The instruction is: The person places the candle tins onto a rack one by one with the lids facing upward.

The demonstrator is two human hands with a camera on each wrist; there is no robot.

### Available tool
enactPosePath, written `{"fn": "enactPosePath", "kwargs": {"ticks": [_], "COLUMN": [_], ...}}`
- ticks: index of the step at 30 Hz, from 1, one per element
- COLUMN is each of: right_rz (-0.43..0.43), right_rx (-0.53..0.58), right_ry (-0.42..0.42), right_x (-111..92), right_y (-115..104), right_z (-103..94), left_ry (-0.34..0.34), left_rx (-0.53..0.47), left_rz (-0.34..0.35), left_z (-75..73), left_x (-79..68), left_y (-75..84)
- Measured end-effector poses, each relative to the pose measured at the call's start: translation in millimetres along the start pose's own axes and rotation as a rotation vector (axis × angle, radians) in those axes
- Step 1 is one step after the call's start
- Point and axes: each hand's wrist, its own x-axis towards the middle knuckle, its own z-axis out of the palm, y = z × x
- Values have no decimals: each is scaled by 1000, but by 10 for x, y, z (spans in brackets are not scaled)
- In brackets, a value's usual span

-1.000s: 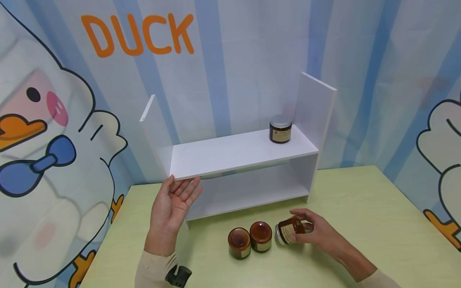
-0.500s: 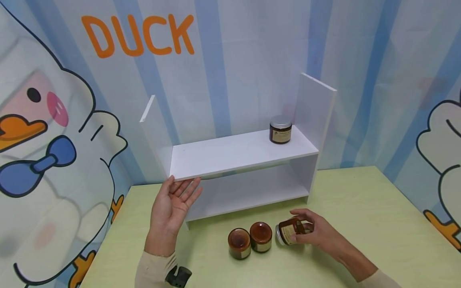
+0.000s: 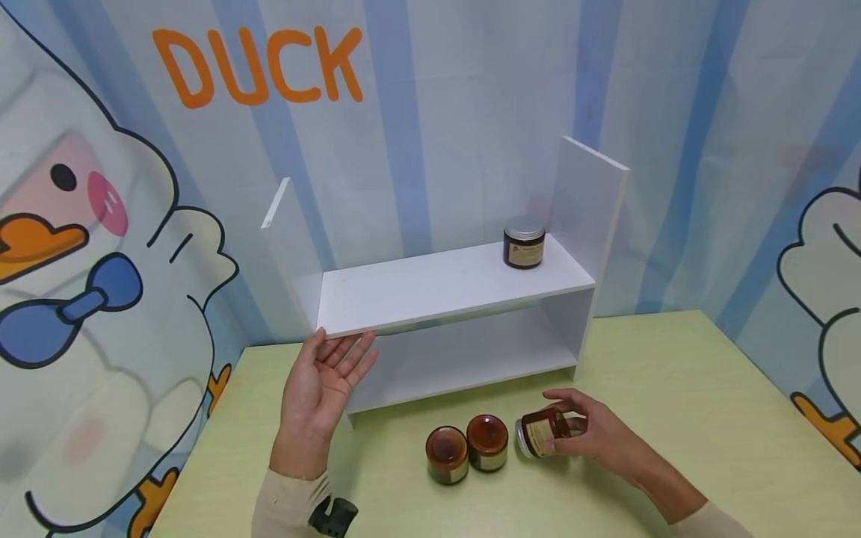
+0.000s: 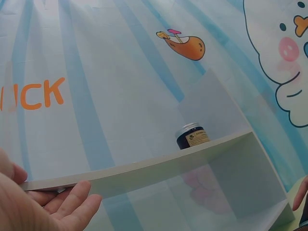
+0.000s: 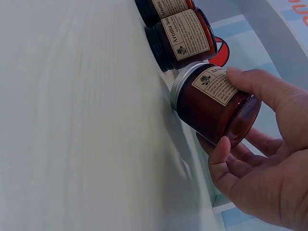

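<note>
In the head view my right hand grips an amber glass candle jar, tilted sideways with its silver lid toward the left. The right wrist view shows the thumb on the "Aroma" label of this jar, with fingers around its base end. Left of it, two similar jars stand lid-down on the table. My left hand holds the upper board's front left corner on the white shelf, palm up, fingers beneath and thumb at the edge. Another jar stands lid-up on that board's right side.
The shelf's side panels rise above the upper board. Its lower board sits just above the pale green table. Behind hangs a striped cloth with duck drawings. A black band is at the left sleeve.
</note>
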Motion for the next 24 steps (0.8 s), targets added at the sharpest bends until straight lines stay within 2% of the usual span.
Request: {"fn": "enactPosePath", "kwargs": {"ticks": [16,24], "right_rz": [0,31], "right_rx": [2,-16], "right_ry": [-26,-11], "right_x": [22,8], "right_y": [-56,-28], "right_z": [-23,-25], "left_ry": [1,12], "left_rx": [15,12], "left_rz": [10,5], "left_z": [8,9], "left_x": [-1,3], "left_y": [5,5]}}
